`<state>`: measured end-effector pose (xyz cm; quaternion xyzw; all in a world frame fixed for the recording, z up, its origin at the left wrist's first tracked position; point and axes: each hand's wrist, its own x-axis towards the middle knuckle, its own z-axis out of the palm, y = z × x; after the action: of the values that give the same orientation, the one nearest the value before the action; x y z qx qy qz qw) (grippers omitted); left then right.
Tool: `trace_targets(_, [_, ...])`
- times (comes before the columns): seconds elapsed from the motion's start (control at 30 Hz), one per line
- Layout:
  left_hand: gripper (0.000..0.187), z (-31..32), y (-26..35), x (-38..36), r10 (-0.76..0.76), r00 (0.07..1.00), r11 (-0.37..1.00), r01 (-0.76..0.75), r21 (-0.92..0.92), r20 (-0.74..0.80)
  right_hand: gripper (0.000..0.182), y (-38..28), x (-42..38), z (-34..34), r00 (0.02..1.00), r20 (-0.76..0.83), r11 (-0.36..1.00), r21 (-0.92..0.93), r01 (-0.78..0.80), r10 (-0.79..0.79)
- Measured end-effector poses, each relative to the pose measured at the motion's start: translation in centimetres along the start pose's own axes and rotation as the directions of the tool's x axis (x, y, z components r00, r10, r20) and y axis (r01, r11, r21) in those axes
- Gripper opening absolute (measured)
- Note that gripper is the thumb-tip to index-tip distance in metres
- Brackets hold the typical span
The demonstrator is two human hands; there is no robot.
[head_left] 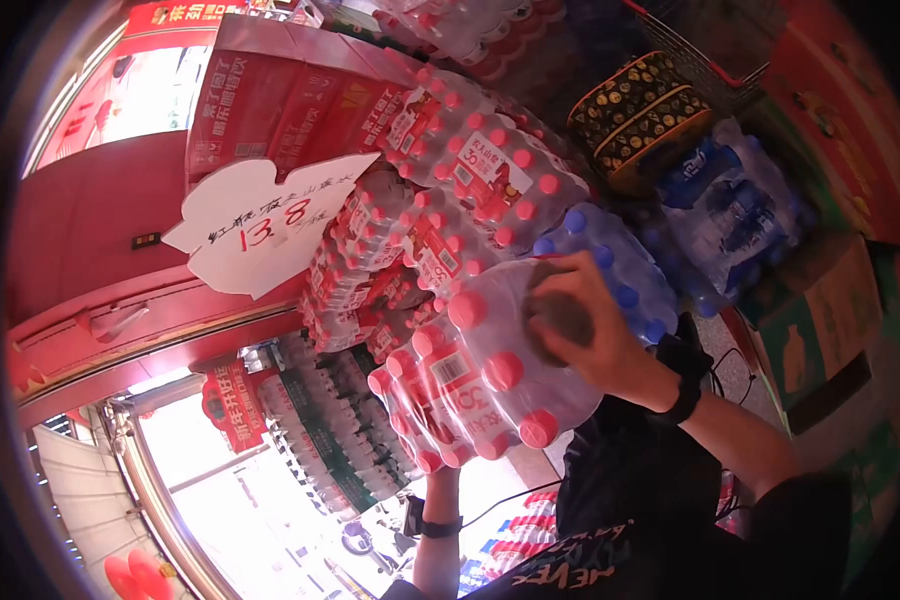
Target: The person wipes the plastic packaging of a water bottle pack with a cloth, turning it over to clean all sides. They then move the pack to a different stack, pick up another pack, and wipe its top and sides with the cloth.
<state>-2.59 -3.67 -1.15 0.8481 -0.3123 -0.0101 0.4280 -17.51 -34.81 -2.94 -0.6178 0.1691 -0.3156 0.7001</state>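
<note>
A shrink-wrapped pack of red-capped water bottles (470, 395) is tilted in front of me, with its caps and barcode label towards me. My right hand (605, 335) curls around a dark, rag-like wad (562, 328), blurred by motion, against the clear wrap on the pack's right side. My left hand (442, 482) reaches up from below and holds the pack from underneath; its fingers are hidden behind the bottles. Each wrist wears a black band with a small device. Right behind the held pack is a blue-capped bottle pack (610, 270).
More red-capped bottle packs (485, 175) are piled behind, beside red cartons (290, 110). A handwritten price sign (270, 228) stands at left. At right are a black patterned bag (635, 115), a blue-wrapped pack (730, 210) and an open carton (820, 320).
</note>
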Motion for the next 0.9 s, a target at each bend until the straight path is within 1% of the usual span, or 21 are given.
trace_targets(0.03, [0.074,0.1,0.1,0.1,-0.001,1.000,1.000,0.001,0.004,0.002,0.038,1.7,-0.5,0.2,0.999,0.000,0.998,-0.025,-0.051,0.051])
trace_targets(0.07, [0.073,0.2,0.1,0.2,-0.001,1.000,1.000,0.001,0.003,0.000,0.037,2.9,-1.0,-0.6,0.993,0.003,0.985,-0.121,-0.120,0.121])
trace_targets(0.1, [0.072,0.3,0.2,0.3,-0.007,1.000,1.000,0.007,0.002,-0.005,0.037,3.9,-1.5,-1.1,0.988,-0.014,0.966,-0.207,-0.156,0.156])
trace_targets(0.17, [0.071,0.3,0.4,0.4,-0.024,1.000,1.000,0.024,0.000,-0.009,0.037,4.6,-2.7,-1.6,0.969,-0.068,0.893,-0.378,-0.245,0.238])
trace_targets(0.2, [0.070,0.4,0.5,0.5,-0.023,1.000,1.000,0.023,-0.008,-0.015,0.041,3.6,-2.1,-1.6,0.970,-0.057,0.901,-0.360,-0.242,0.238])
trace_targets(0.27, [0.069,0.3,0.6,0.4,-0.038,0.999,0.999,0.037,-0.010,-0.009,0.044,-1.0,0.4,-1.1,0.997,0.011,0.987,-0.144,-0.072,0.074])
trace_targets(0.3, [0.069,0.3,0.6,0.4,-0.040,0.999,0.999,0.040,-0.013,-0.012,0.045,-2.0,1.8,-0.8,0.999,0.036,0.999,-0.029,0.026,-0.025])
trace_targets(0.4, [0.067,-0.1,0.7,0.0,-0.059,0.998,0.998,0.059,-0.007,-0.014,0.048,-1.5,2.7,0.9,0.995,0.054,0.993,-0.075,0.092,-0.088])
trace_targets(0.43, [0.066,0.0,0.7,-0.1,-0.060,0.998,0.998,0.060,-0.009,-0.015,0.047,-0.4,2.2,0.9,0.998,0.051,0.981,-0.196,-0.011,0.021])
trace_targets(0.5, [0.065,0.0,0.7,-0.6,-0.073,0.997,0.997,0.072,-0.023,-0.036,0.046,2.5,0.9,-0.6,0.976,0.029,0.882,-0.435,-0.182,0.216])
trace_targets(0.57, [0.064,-0.3,1.0,-1.6,-0.110,0.992,0.994,0.108,-0.033,-0.057,0.044,2.8,-1.0,-1.9,0.960,0.017,0.828,-0.511,-0.231,0.278])
trace_targets(0.6, [0.063,-0.3,1.1,-1.9,-0.120,0.990,0.992,0.117,-0.042,-0.074,0.042,3.0,-0.7,-2.0,0.957,0.002,0.801,-0.549,-0.240,0.289])
trace_targets(0.63, [0.062,-0.4,1.3,-2.6,-0.137,0.986,0.990,0.134,-0.044,-0.090,0.041,2.1,0.5,-1.7,0.980,0.001,0.870,-0.460,-0.175,0.198])
trace_targets(0.67, [0.062,-0.7,1.7,-3.7,-0.205,0.973,0.977,0.197,-0.084,-0.103,0.039,0.3,1.3,-1.5,0.992,0.000,0.925,-0.361,-0.119,0.128])
trace_targets(0.7, [0.061,-0.9,2.1,-4.5,-0.316,0.941,0.938,0.291,-0.189,-0.118,0.037,-1.5,2.2,-1.3,0.998,-0.006,0.964,-0.261,-0.054,0.055])
trace_targets(0.73, [0.060,-0.9,2.4,-5.2,-0.438,0.892,0.846,0.366,-0.387,-0.113,0.032,-2.8,3.4,-0.9,0.999,-0.020,0.975,-0.220,0.024,-0.029])
trace_targets(0.77, [0.057,-1.2,2.3,-5.5,-0.565,0.824,0.601,0.386,-0.700,-0.030,0.030,-3.5,4.3,-0.5,0.999,-0.022,0.997,-0.064,-0.041,0.039])
trace_targets(0.8, [0.056,-0.5,3.7,-5.2,-0.582,0.810,0.542,0.316,-0.778,-0.076,0.029,-4.0,5.1,0.0,0.994,-0.016,0.990,0.091,-0.108,0.110])
trace_targets(0.83, [0.055,0.8,5.1,-5.2,-0.602,0.790,0.479,0.241,-0.844,-0.116,0.028,-4.3,5.9,0.7,0.983,0.001,0.954,0.241,-0.179,0.185])
trace_targets(0.87, [0.057,1.7,4.7,-5.7,-0.607,0.770,0.566,0.246,-0.787,-0.196,0.032,-3.7,6.8,1.1,0.988,0.053,0.960,0.235,-0.154,0.146])
trace_targets(0.9, [0.058,2.5,4.2,-6.2,-0.608,0.745,0.645,0.261,-0.718,-0.274,0.034,-2.4,7.7,1.3,0.973,0.140,0.918,0.330,-0.218,0.181])
